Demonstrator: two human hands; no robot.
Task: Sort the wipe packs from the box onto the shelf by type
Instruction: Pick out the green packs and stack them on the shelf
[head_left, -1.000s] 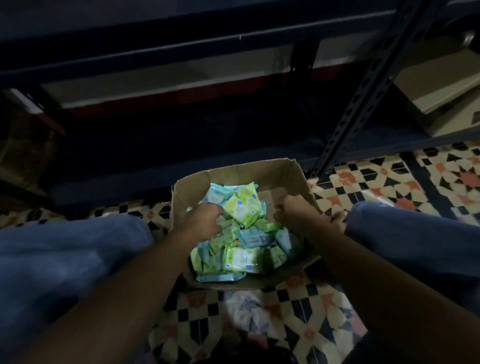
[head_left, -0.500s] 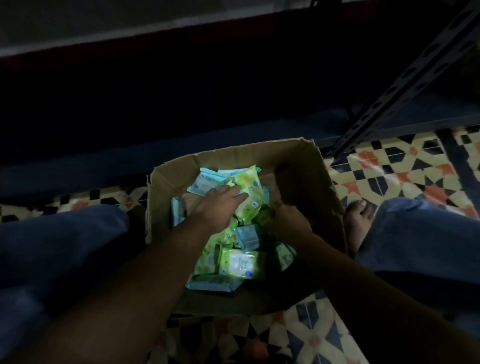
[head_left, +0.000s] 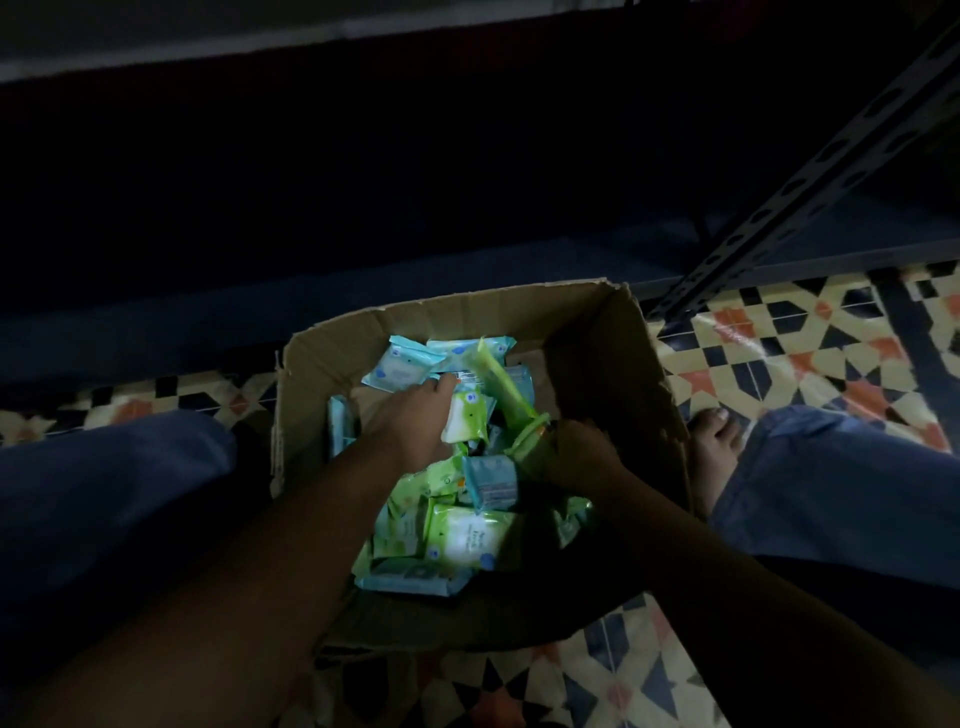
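Note:
A cardboard box (head_left: 597, 332) stands on the tiled floor between my knees, holding several green wipe packs (head_left: 467, 535) and light blue wipe packs (head_left: 400, 366) in a loose heap. My left hand (head_left: 410, 421) reaches into the middle of the box, its fingers over a green-and-white pack (head_left: 465, 421) that it holds at one edge. My right hand (head_left: 571, 457) is curled by the box's right wall and grips a green pack (head_left: 530, 439). The shelf (head_left: 363, 270) behind the box is a dark, low board.
A perforated metal shelf post (head_left: 810, 192) slants down to the floor at the right. My blue-trousered knees (head_left: 104, 509) flank the box, and a bare foot (head_left: 714, 441) rests just right of it. Patterned tiles (head_left: 779, 358) cover the floor.
The view has tipped down and closer to the box. My left hand moved from the box's left side over the centre packs; my right hand sank deeper beside the right wall.

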